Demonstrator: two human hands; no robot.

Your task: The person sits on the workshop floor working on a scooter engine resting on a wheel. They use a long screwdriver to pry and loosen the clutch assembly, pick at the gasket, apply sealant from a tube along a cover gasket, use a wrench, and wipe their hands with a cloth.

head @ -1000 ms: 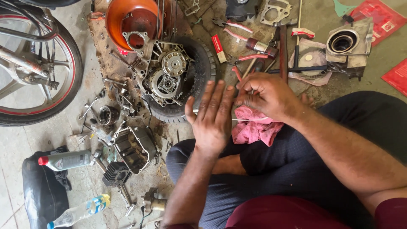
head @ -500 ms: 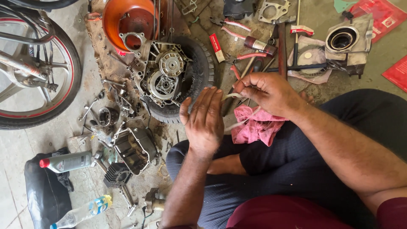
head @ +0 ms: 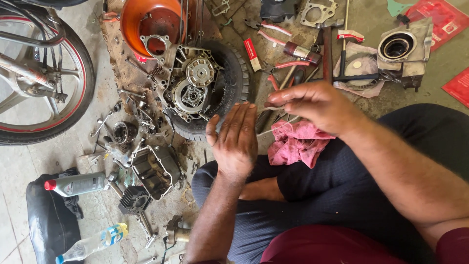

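Right hand (head: 317,105), fingers pressed together, pinches one thin pale wire (head: 278,128) whose long axis slants down-left from the fingertips toward the left hand (head: 237,142), held flat with fingers extended, holding nothing. One pink rag (head: 295,144) lies just below the right fingers; one engine case (head: 193,88) beyond the left fingertips.

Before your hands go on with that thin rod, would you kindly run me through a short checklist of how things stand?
1. Right hand pinching the thin rod: ok.
2. Left hand flat and empty, back to the camera: ok.
3. Pink rag on the knee under the right hand: ok.
4. Engine case resting on the tyre: ok.
5. Whether the rod is clean: cannot tell.
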